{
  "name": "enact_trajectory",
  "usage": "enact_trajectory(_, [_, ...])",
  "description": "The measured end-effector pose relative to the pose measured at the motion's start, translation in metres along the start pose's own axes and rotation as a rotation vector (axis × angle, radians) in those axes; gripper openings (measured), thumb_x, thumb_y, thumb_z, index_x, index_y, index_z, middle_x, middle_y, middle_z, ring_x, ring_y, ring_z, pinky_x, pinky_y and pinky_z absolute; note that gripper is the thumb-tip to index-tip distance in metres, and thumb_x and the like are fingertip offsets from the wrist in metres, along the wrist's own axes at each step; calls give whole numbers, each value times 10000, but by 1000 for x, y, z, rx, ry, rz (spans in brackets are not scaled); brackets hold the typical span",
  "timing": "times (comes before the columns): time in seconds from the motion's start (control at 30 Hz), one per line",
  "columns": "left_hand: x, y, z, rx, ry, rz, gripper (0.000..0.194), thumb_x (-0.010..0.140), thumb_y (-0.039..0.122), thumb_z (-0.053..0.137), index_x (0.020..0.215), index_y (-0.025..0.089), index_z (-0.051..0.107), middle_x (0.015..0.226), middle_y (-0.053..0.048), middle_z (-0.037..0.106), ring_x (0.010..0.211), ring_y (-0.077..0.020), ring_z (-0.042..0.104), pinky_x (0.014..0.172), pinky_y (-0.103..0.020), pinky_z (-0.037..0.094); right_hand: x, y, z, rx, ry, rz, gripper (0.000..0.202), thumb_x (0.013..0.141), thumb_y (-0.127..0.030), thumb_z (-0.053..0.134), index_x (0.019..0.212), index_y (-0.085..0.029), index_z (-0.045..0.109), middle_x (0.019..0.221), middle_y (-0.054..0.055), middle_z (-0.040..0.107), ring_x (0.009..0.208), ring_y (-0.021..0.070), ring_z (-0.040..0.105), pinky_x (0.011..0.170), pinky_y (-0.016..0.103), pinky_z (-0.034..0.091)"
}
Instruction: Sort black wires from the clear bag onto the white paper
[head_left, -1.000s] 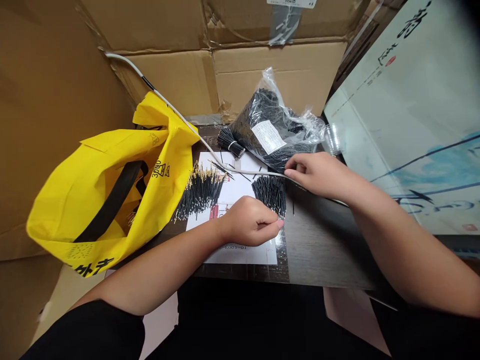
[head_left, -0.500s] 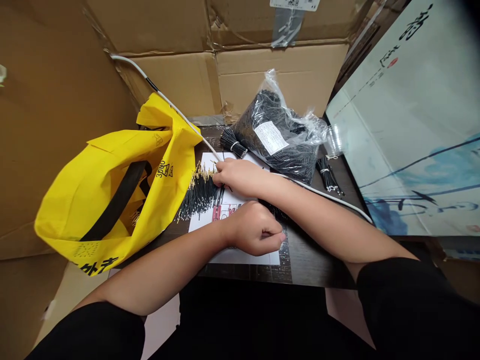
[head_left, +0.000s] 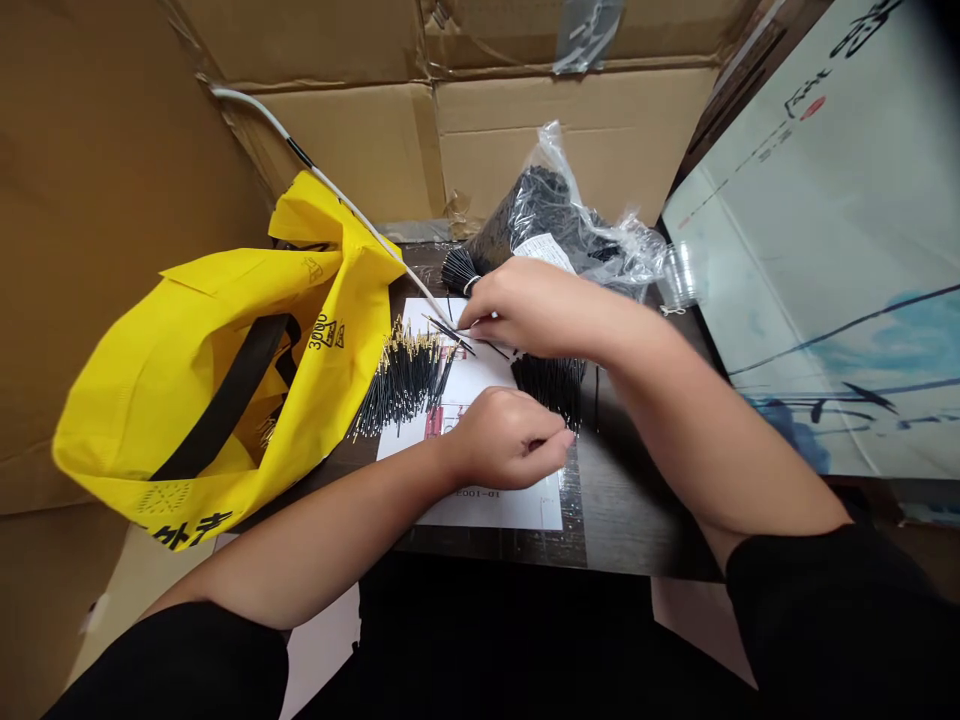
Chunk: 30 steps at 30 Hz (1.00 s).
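My left hand point(head_left: 517, 438) is curled closed above the white paper point(head_left: 487, 512), near a pile of short black wires point(head_left: 551, 390); what its fingers pinch, if anything, is too small to tell. Farther back, my right hand point(head_left: 525, 305) has its fingers pressed together at the end of a white cable point(head_left: 367, 225). A few loose black wires point(head_left: 491, 347) lie by its fingertips, and whether it holds one I cannot make out. Left of both hands, many black wires with gold tips point(head_left: 405, 385) lie fanned on the paper's left edge.
An open yellow bag point(head_left: 142, 370) stands at the left. Behind my right hand sit a clear plastic bag of black pieces point(head_left: 517, 215), a tied black bundle point(head_left: 459, 270) and clear cups point(head_left: 679, 275). Cardboard point(head_left: 337, 150) walls the back; a printed panel point(head_left: 847, 250) stands right.
My right hand has moved right and slightly back, away from the gold-tipped wires. My left hand has shifted slightly and stays curled. The view has tilted a little.
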<state>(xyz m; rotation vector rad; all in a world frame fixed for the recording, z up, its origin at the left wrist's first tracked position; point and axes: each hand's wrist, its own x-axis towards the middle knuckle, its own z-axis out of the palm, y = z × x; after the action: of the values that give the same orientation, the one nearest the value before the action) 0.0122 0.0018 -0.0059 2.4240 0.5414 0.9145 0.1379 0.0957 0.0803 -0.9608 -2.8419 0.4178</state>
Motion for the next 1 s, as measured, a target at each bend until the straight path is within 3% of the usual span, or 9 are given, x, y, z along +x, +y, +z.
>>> enact_trajectory(0.17, [4, -3, -7, 90, 387, -244, 325, 965, 214, 529, 648, 194, 458, 592, 34, 429, 576, -113, 401, 598, -300, 334, -36, 9, -37, -26, -67, 217, 373, 874, -278, 656, 1241, -243, 714, 917, 41, 726, 858, 193, 650, 761, 323, 404])
enact_trajectory(0.27, [6, -9, -8, 142, 607, -342, 44, 934, 214, 580, 893, 198, 586, 890, -35, 605, 878, -171, 556, 795, -329, 430, -46, 9, -43, -9, -133, 256, 429, 862, -329, 683, 1285, -262, 681, 871, 27, 716, 819, 191, 648, 716, 310, 391])
enact_trajectory(0.3, [7, -12, -8, 147, 648, -374, 62, 920, 215, 598, 981, 201, 594, 1002, -59, 615, 966, -190, 567, 823, -338, 441, -47, 8, -44, 11, -144, 244, 447, 864, -348, 682, 1304, -269, 667, 863, 20, 713, 809, 187, 644, 709, 305, 389])
enact_trajectory(0.37, [7, -16, -6, 125, 620, -422, 123, 946, 242, 585, 1064, 209, 595, 1100, -77, 622, 1033, -203, 573, 841, -345, 452, -46, 5, -43, 56, -144, 197, 486, 874, -378, 669, 1348, -276, 635, 872, 12, 709, 807, 178, 641, 716, 299, 392])
enact_trajectory(0.43, [7, -18, -5, 97, 504, -451, 120, 1004, 293, 525, 1021, 212, 613, 1016, -57, 660, 957, -192, 588, 833, -352, 443, -44, 4, -42, 87, -126, 154, 514, 888, -387, 644, 1387, -269, 605, 912, 18, 712, 833, 177, 642, 739, 299, 401])
enact_trajectory(0.53, [6, -17, -5, 109, 377, -464, 272, 1049, 342, 450, 922, 206, 649, 870, -34, 683, 877, -188, 590, 832, -369, 424, -40, 4, -40, 89, -118, 149, 517, 892, -350, 615, 1399, -249, 598, 950, 32, 716, 875, 182, 646, 772, 304, 411])
enact_trajectory(0.7, [8, -15, -6, 57, 371, -476, 320, 1054, 344, 437, 915, 207, 691, 848, -30, 703, 884, -185, 613, 843, -373, 430, -47, 5, -47, 83, -73, 229, 475, 906, -401, 598, 1351, -239, 636, 975, 48, 723, 885, 199, 654, 790, 322, 434])
enact_trajectory(0.83, [8, -16, -7, -86, 400, -528, 342, 1054, 355, 426, 904, 207, 696, 826, -28, 690, 840, -162, 628, 822, -354, 454, -75, 8, -48, -23, 9, 403, 363, 938, -429, 524, 1137, -210, 735, 919, 74, 725, 822, 209, 645, 762, 351, 446])
enact_trajectory(1.0, [9, -16, -7, -203, 433, -584, 332, 1043, 332, 434, 871, 202, 688, 838, -36, 674, 834, -155, 623, 819, -346, 465, -126, 20, -6, -83, -233, 449, 290, 926, -329, 493, 856, -243, 761, 793, 49, 731, 659, 182, 634, 646, 332, 449])
